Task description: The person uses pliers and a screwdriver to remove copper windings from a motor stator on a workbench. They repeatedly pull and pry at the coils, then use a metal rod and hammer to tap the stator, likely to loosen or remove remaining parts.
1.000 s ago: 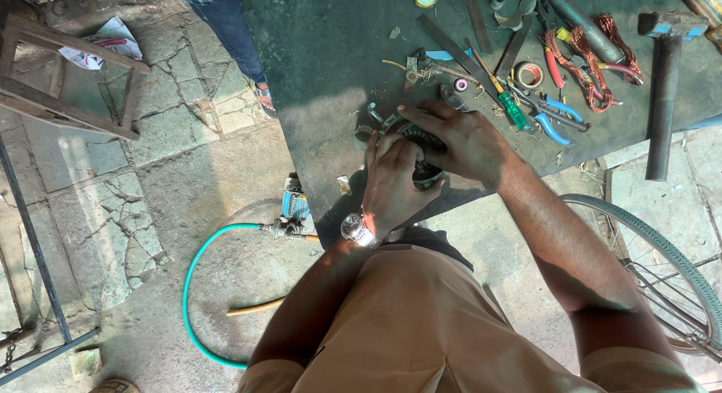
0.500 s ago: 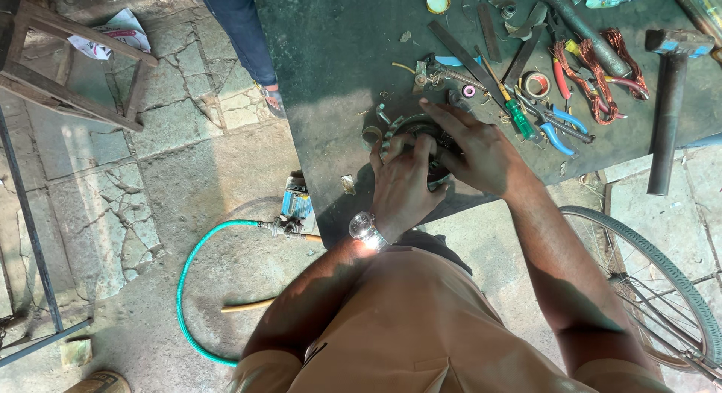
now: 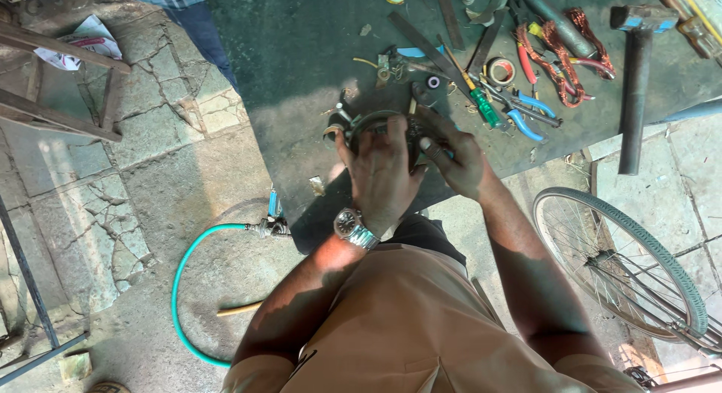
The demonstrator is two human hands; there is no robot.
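Dark round metal part [image 3: 391,126], flat on green table, mostly covered

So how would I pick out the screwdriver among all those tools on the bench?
Start at the dark green bench top and find the long hammer on its right side. Left of it, among the pliers, lies the screwdriver. It alone has a translucent green handle.
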